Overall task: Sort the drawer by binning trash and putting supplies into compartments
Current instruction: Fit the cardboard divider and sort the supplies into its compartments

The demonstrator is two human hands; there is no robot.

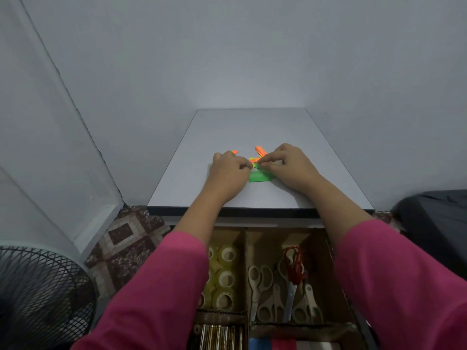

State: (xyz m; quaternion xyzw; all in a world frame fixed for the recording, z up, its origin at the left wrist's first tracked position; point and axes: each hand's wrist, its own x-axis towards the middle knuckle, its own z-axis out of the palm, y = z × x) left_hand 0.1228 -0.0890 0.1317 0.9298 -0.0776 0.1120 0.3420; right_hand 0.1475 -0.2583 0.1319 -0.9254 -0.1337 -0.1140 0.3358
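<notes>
Your fingers (243,165) curl on both hands: your left hand (228,170) and right hand (290,168) pinch paper strips (259,176) on the table (252,127). Left stands a fan (43,294); the drawer (336,279) below holds tape rolls (227,276), then scissors (280,291).

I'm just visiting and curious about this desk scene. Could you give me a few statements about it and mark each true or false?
1. Both hands are on coloured paper strips on the tabletop. True.
2. The scissors lie on the tabletop. False: they sit in a drawer compartment below it.
3. Tape rolls fill the compartment left of the scissors. True.
4. The left hand holds a red-handled pair of scissors. False: it is at the paper strips, like the right hand.
5. A fan stands at the right. False: it is at the left.
</notes>
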